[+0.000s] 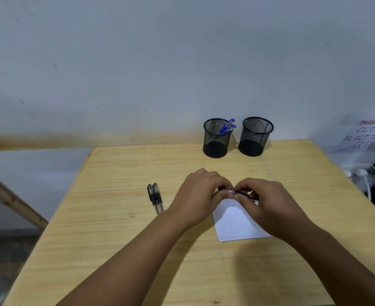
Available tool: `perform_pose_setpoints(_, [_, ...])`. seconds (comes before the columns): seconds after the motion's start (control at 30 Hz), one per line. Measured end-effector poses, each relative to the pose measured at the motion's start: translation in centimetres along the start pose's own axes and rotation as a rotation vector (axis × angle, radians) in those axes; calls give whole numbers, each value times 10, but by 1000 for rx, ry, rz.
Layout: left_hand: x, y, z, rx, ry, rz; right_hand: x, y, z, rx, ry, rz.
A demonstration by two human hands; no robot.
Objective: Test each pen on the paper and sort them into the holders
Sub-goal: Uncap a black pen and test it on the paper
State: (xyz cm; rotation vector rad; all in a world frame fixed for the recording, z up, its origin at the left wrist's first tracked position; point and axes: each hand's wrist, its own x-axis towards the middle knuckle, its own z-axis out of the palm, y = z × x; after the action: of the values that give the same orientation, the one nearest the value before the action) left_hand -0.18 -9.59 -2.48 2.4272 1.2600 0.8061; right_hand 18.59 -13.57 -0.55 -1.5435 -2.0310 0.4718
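Both grips clamped on one black pen [239, 192], held crosswise just above the top edge of the white paper [237, 219]. Left hand [200, 195] pinching the left end, right hand [268, 203] curled round the right part, fingertips of the two nearly touching. Off at 9 o'clock from the hands, two more black pens [155, 197] lying side by side on the desk [116, 239], touching. Up at 12 o'clock, near the back edge, two black mesh holders: left holder [215, 142] with blue pens [227, 127] leaning in it, right holder [255, 138] just beside, looks empty. Printed sign [367, 134] on the wall at 2 o'clock, text partly cut off.
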Motion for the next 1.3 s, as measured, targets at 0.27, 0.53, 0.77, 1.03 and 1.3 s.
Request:
perform_pose_setpoints(0.27, [-6, 7, 10, -42, 5, -1, -11, 10, 7, -132, 47, -7])
perform_pose_setpoints(0.53, [-5, -19, -6, 64, 66, -214, -13, 15, 8, 190, 77, 260])
perform_pose_setpoints(0.77, [-14, -52, -12, 250, 85, -488, -19, 21, 11, 664, 178, 472])
perform_pose_setpoints(1.03, [-21, -61, -4, 294, 105, -559, -21, 24, 17, 781, 221, 530])
perform_pose_setpoints(1.3, [-37, -34, 4, 175, 151, -408, -23, 30, 14, 1003, 195, 484])
